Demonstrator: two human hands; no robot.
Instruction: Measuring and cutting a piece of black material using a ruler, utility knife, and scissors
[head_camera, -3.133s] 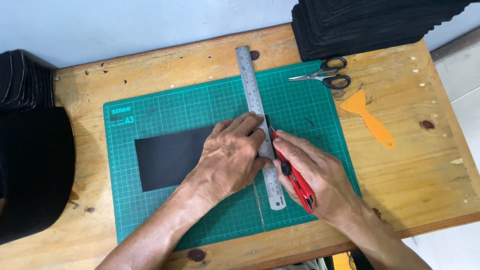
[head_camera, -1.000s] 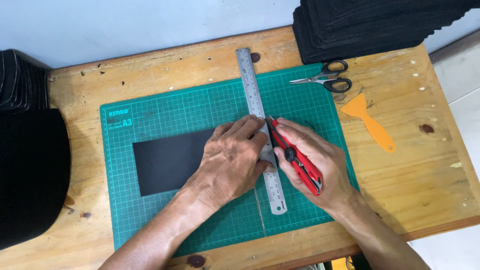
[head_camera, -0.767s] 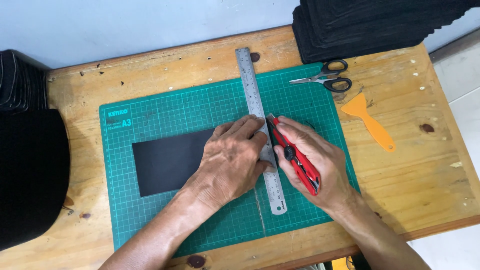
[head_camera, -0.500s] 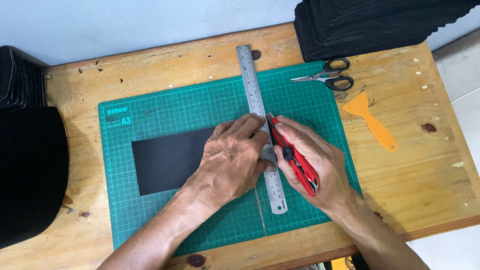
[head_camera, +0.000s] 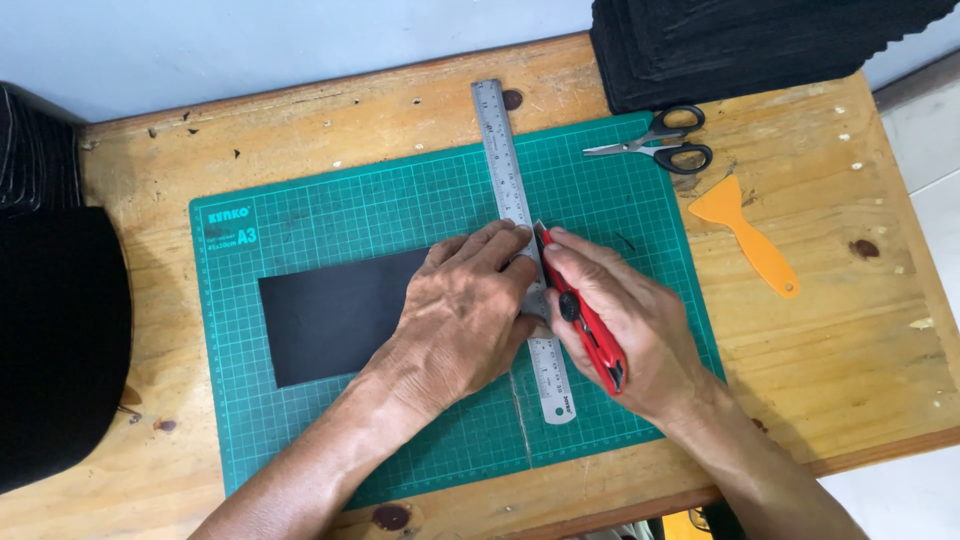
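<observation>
Spanning nearly the whole view: a wooden table (head_camera: 820, 330), scuffed and knotted. Lying across its middle: a green cutting mat (head_camera: 330, 215) with a printed grid. Sitting at 1 o'clock, at the table's far corner: a stack of black sheets (head_camera: 740, 40). Bulging in at 9 o'clock: more black material (head_camera: 55, 340), partly out of frame. Resting on the mat, toward 8 o'clock of its centre: a black rectangular sheet (head_camera: 330, 320), its right end hidden under the hands. Pressing flat on that sheet and on the ruler: the left hand (head_camera: 462, 315), fingers spread, gripping nothing, only bearing down. Wrapping tightly around a red utility knife (head_camera: 585, 325): the right hand (head_camera: 625, 325), blade tip touching the ruler's right edge. Running from 12 toward 6 o'clock across the mat, slightly tilted: a steel ruler (head_camera: 505, 170). Lying at 3 o'clock of the mat, on bare wood: an orange plastic scraper (head_camera: 745, 235). Resting at the mat's 1 o'clock corner: black-handled scissors (head_camera: 660, 148), blades pointing toward 9 o'clock.
</observation>
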